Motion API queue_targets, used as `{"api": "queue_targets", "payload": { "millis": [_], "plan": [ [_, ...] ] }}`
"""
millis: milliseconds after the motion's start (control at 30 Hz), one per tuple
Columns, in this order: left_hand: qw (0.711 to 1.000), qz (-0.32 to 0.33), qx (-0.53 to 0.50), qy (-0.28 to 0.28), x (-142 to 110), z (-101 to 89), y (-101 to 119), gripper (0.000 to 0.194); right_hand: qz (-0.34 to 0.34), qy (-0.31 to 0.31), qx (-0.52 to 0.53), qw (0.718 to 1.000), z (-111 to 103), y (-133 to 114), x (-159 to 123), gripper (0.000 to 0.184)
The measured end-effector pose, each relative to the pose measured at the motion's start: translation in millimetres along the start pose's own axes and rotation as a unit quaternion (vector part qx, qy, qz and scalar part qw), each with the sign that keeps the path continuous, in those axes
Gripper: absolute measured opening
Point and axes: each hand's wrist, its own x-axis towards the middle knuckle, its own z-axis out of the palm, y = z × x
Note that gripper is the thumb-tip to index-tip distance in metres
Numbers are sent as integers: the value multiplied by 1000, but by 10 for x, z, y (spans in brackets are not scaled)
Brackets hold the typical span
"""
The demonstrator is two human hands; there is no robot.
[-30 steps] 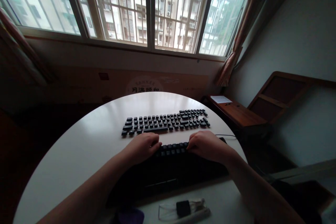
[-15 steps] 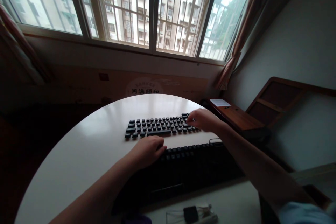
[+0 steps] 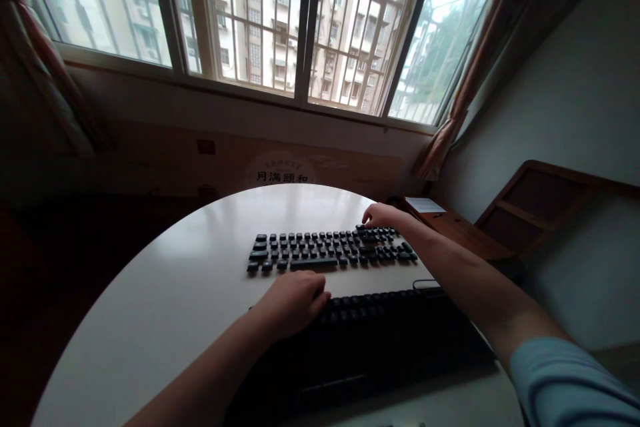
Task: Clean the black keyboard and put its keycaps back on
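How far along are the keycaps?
Looks done: loose keycaps in rows on the white table. In hand: right hand at their far edge, left hand at the black keyboard. Left: unclear; its far rows show caps, the rest is too dark.

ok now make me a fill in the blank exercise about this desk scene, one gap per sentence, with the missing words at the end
The round table is ____ in colour. Seen from the camera, the right hand is ____ away than the left hand. Beyond the keyboard, the loose keycaps lie in ____. The sleeve on the right arm is ____.

Missing words: white; farther; rows; blue
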Motion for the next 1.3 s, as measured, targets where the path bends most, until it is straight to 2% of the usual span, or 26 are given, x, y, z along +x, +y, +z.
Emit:
{"api": "queue_targets", "payload": {
  "millis": [267, 467, 567, 700, 833, 933, 1000, 1100, 1200, 1300],
  "plan": [
    [1000, 3, -2, 5, -10, 18, -15, 24, -21, 2, -3, 1000, 62, -52, 123, 26],
    [1000, 8, -5, 11, -2, 22, -14, 23, -13, 85, 19, 996, -117, -134, -26, 28],
    [1000, 11, -4, 10, 11, 32, -23, 24, -23, 134, 44, 990, -232, -141, -323, 31],
    [1000, 13, -2, 7, 36, 43, -32, 25, -93, 155, 109, 978, -229, -165, -1043, 29],
    [1000, 16, 1, 9, 59, 49, -37, 27, -185, 118, 147, 964, -27, -261, -1848, 21],
    [1000, 21, -3, 12, 64, 50, -41, 28, -197, 94, 153, 964, 195, -333, -2232, 20],
    [1000, 21, -5, 11, 63, 51, -45, 29, -183, 94, 143, 968, 344, -359, -2344, 21],
    [1000, 22, -6, 11, 61, 51, -49, 29, -138, 125, 121, 975, 522, -368, -2368, 22],
    [1000, 24, -3, 14, 58, 50, -49, 28, -114, 152, 121, 974, 624, -366, -2338, 21],
    [1000, 23, 9, 8, 55, 45, -44, 28, -119, 154, 126, 973, 664, -372, -2326, 19]
  ]
}}
